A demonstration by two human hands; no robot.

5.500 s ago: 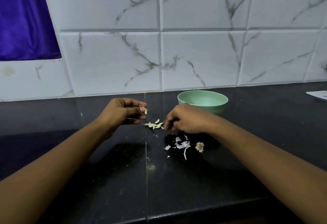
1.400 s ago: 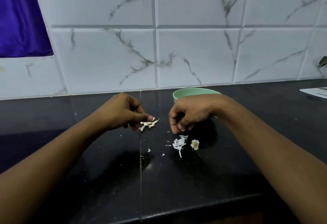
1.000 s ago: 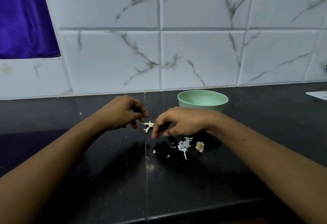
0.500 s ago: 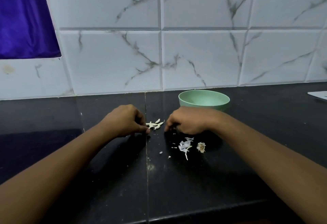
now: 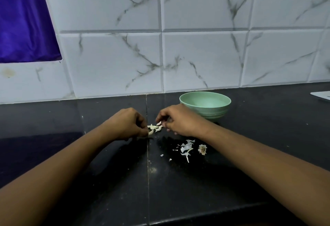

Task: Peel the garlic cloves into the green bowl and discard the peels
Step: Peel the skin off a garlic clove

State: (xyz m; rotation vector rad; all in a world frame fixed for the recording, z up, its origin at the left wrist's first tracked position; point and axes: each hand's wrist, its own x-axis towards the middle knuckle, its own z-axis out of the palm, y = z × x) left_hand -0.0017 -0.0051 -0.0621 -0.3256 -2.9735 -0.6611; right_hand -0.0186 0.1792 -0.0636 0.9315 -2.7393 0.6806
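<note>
You pinch a clove (image 5: 151, 132) with your left grip (image 5: 129, 124), right grip (image 5: 180, 121) curled over the pile (image 5: 155, 127), its hold unclear, bowl (image 5: 216, 110) close for dropping.

Glossy black stone counter (image 5: 110, 181), glazed marble-look tiles (image 5: 201, 59), matt green bowl (image 5: 214, 111), papery peels (image 5: 186, 149)

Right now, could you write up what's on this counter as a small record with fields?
Surface: black counter, marble-look tiled wall behind
Left hand: fingertips on the garlic cloves, seemingly pinching one
Right hand: fingers curled over the same pile; grip unclear
Green bowl: behind the right hand; no cloves visible inside
Peels: loose heap near the right forearm, beside a dried root stub
</note>
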